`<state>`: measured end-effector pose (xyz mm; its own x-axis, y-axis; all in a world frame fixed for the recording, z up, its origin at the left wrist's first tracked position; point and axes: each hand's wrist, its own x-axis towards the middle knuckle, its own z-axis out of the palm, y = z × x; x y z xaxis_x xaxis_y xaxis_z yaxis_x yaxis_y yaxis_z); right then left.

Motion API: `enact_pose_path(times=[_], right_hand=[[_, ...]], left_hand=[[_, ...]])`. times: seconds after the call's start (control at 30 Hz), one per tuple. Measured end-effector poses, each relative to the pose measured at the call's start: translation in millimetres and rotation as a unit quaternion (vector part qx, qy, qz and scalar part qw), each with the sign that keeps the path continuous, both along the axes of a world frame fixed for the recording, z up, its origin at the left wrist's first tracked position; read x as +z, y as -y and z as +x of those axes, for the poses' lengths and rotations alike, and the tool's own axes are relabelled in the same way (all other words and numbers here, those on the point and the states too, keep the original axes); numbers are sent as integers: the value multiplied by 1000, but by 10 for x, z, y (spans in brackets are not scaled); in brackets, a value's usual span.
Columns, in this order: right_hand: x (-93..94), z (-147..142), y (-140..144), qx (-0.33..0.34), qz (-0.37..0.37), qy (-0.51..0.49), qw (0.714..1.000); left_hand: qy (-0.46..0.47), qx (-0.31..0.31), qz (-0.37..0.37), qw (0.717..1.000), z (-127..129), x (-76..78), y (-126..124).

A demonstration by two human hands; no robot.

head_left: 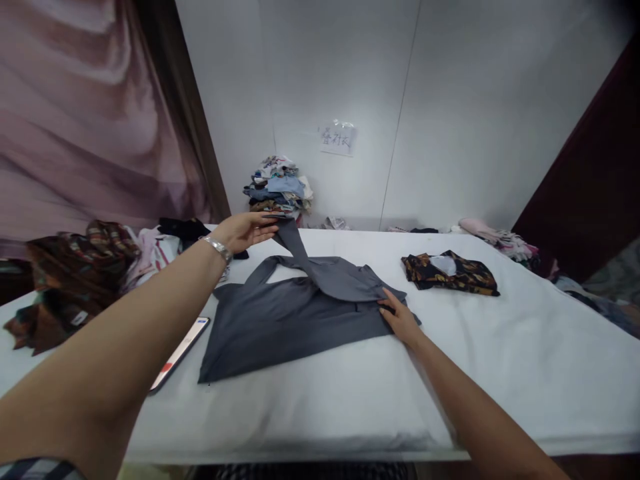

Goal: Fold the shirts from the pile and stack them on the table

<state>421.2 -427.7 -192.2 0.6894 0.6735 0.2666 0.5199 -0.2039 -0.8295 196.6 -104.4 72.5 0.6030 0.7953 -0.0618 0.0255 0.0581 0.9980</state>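
Observation:
A dark grey shirt (280, 320) lies spread on the white-covered table, partly folded over. My left hand (247, 230) pinches one end of it, perhaps a cuff, and holds that strip of cloth raised above the table. At the shirt's right end, my right hand (400, 319) has its thumb and fingers closed on the fabric near the upper layer's edge. The cloth between both hands slopes down from left to right. One sleeve forms a loop on the table behind the body of the shirt.
A phone (180, 353) lies left of the shirt, partly behind my left forearm. A folded dark patterned shirt (450, 272) is at the right. Clothes are stacked (280, 187) by the wall. A brown plaid garment (75, 280) sits at the left, and more clothes (500, 240) at the right edge.

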Motion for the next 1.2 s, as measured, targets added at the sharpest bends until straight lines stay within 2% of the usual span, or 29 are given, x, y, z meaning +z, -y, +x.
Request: enact_pose_path(times=[0.23, 0.33, 0.4, 0.43, 0.5, 0.57, 0.6, 0.67, 0.73, 0.8, 0.93, 1.0, 1.03, 1.1, 1.2], right_hand=[[3, 41, -54, -53, 11, -8, 999], [24, 46, -58, -60, 19, -10, 998], [52, 50, -40, -73, 45, -35, 996], [70, 53, -25, -82, 67, -58, 993], [113, 59, 14, -95, 111, -123, 982], [164, 61, 52, -92, 150, -200, 964], [191, 60, 66, -85, 164, -236, 954], [244, 55, 78, -75, 185, -288, 937], [295, 49, 71, -79, 193, -311, 927], [343, 46, 65, -90, 191, -316, 925], [426, 58, 136, -86, 193, -308, 927], [457, 74, 224, -78, 187, -301, 932], [468, 81, 273, -75, 169, -298, 937], [480, 89, 361, -60, 94, -290, 951], [483, 73, 422, -20, -51, -265, 963]], left_hand=[[54, 63, 91, 992, -95, 51, 180], [132, 48, 71, 987, -142, 52, 244], [166, 28, 30, 985, -253, -53, 290], [166, 17, 5, 986, -338, -155, 316], [131, 4, -56, 990, -561, -466, 368], [47, 5, -120, 992, -822, -880, 420], [-12, 28, -150, 988, -950, -1096, 446], [-119, 48, -154, 980, -1164, -1473, 498], [-152, 67, -138, 976, -1290, -1695, 549], [-135, 91, -118, 980, -1326, -1728, 588], [-50, 127, -68, 988, -1287, -1477, 588], [-38, 138, -28, 989, -1293, -1395, 565], [-60, 139, 1, 988, -1309, -1394, 557], [-163, 123, 60, 977, -1358, -1466, 555], [-318, 64, 102, 940, -1433, -1655, 576]])
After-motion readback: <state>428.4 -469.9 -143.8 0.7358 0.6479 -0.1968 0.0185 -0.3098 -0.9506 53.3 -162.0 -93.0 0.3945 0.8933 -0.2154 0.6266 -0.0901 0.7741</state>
